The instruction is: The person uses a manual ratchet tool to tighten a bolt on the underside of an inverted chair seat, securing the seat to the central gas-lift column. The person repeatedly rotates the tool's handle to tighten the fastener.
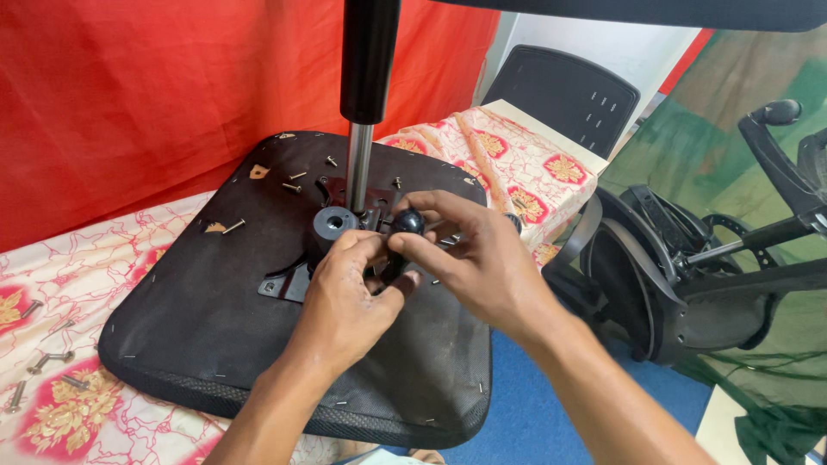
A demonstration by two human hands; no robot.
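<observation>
A person is working with both hands at the middle of an upturned chair seat (198, 319) lying on a table covered by a patterned cloth (60, 422). The left hand (349, 297) is gripping the black mechanism plate (293, 280) bolted to the seat's underside, fingers curled around it. The right hand (469, 254) is pinching a round black knob (407, 221) between thumb and fingertips. A gas cylinder (362, 129) is rising upright just beside the knob. Loose screws (47, 357) are lying near the table's left edge, others on the seat's far edge.
</observation>
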